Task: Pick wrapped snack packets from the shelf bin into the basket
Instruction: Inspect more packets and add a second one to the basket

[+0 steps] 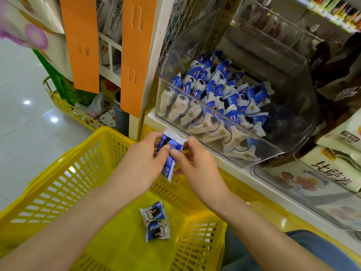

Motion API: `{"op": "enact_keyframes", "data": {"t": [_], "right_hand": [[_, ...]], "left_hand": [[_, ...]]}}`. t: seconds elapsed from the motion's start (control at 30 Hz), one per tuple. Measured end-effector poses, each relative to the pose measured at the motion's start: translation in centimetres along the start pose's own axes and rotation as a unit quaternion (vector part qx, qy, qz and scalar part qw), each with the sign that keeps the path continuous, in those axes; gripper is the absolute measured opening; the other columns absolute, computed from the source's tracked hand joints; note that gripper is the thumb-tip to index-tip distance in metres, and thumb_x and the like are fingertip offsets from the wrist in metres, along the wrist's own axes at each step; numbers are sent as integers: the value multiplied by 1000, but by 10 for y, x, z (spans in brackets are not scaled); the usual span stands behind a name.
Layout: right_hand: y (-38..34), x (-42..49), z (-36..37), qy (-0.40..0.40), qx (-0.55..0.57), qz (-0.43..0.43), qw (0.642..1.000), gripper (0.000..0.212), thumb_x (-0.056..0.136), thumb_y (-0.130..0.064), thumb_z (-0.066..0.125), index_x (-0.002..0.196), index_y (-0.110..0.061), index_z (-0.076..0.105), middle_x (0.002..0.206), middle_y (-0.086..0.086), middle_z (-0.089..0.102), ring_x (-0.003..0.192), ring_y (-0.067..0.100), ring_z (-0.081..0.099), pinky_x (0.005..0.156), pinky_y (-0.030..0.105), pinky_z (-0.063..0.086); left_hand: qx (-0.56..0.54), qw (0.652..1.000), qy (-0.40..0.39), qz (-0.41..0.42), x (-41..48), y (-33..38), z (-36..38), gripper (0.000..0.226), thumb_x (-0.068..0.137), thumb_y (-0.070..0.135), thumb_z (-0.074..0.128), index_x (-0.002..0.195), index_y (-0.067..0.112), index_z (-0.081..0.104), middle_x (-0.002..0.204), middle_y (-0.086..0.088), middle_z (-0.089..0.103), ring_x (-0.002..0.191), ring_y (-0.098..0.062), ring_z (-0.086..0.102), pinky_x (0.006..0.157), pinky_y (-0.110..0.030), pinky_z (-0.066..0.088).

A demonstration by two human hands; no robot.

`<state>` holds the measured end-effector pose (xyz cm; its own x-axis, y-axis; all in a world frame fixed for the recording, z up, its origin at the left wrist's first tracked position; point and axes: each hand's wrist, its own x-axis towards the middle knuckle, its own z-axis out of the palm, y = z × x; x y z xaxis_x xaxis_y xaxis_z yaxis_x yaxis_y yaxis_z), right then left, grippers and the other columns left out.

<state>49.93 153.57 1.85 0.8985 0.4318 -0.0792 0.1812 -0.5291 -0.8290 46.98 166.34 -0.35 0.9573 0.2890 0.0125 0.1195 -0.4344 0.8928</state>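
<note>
**A:** Yellow plastic at seven o'clock, is that the basket?

**B:** Yes, the basket [58, 182] fills the lower left. At nine o'clock stands a smaller yellow wire rack [58, 100], and two orange panels [82, 42] hang at eleven.

**A:** And the hands?

**B:** The left hand [144, 159], just left of centre, pinches a blue-and-white packet [171, 151] between thumb and fingers. The right hand [197, 165], at the packet's three o'clock, pinches the same wrapper from the other side. The two thumbs nearly meet on it.

**A:** Where does that packet sit?

**B:** Over the basket's far rim, just under the bin's front wall. Two loose packets [153, 213] lie touching on the basket floor at six o'clock.

**A:** The bin itself?

**B:** The clear bin [254, 133] rests on the shelf at two o'clock, with heaped packets [220, 89] of the same kind inside. Printed bags [330, 173] lie at four o'clock.
</note>
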Motion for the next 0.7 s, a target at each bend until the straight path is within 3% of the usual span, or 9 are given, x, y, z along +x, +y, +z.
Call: {"op": "enact_keyframes", "data": {"t": [0.1, 0.23, 0.33, 0.47, 0.6, 0.7], "right_hand": [[-2, -1, 1, 10, -45, -22, 999, 14, 92, -29, 53, 98, -16, 52, 95, -1, 65, 79, 14, 63, 72, 41, 53], [-3, -3, 3, 16, -77, -41, 996, 14, 92, -30, 53, 99, -18, 52, 90, 0, 65, 75, 13, 61, 70, 41, 52], [-3, -2, 4, 4, -73, -26, 997, 20, 93, -31, 52, 104, -15, 53, 87, 4, 67, 76, 19, 63, 71, 45, 52], [-2, 1, 3, 9, -50, -13, 999, 16, 93, -30, 51, 102, -16, 53, 87, 5, 67, 77, 20, 64, 72, 46, 52], [0, 4, 2, 13, -33, -7, 999, 14, 94, -28, 51, 100, -16, 54, 87, 4, 67, 76, 17, 65, 71, 44, 54], [3, 6, 1, 28, -5, 4, 1000, 8, 94, -25, 50, 96, -18, 53, 79, -3, 64, 66, 7, 61, 63, 30, 54]], "left_hand": [[66, 997, 6, 30, -1, 0, -2, 37, 95, 25, 45, 131, 20, 47, 108, -2, 65, 79, -7, 54, 66, -13, 40], [116, 992, 2, 52, -2, -1, -4, 36, 95, 15, 41, 131, 15, 48, 93, -10, 65, 73, -17, 55, 66, -29, 46], [132, 991, -13, 34, 0, -2, -3, 33, 94, 11, 40, 125, 13, 51, 82, -5, 57, 70, -19, 56, 64, -32, 48], [76, 997, -6, 8, 0, -3, -3, 32, 95, 10, 39, 124, 11, 54, 91, -11, 64, 70, -21, 63, 68, -38, 54], [1, 1000, -18, -21, -1, -2, -2, 33, 98, 11, 36, 126, 12, 54, 97, -8, 63, 77, -18, 65, 69, -34, 57], [-119, 989, -57, -72, 0, 3, 0, 30, 98, 14, 40, 124, 20, 53, 98, 1, 64, 86, -12, 64, 70, -29, 57]]}}
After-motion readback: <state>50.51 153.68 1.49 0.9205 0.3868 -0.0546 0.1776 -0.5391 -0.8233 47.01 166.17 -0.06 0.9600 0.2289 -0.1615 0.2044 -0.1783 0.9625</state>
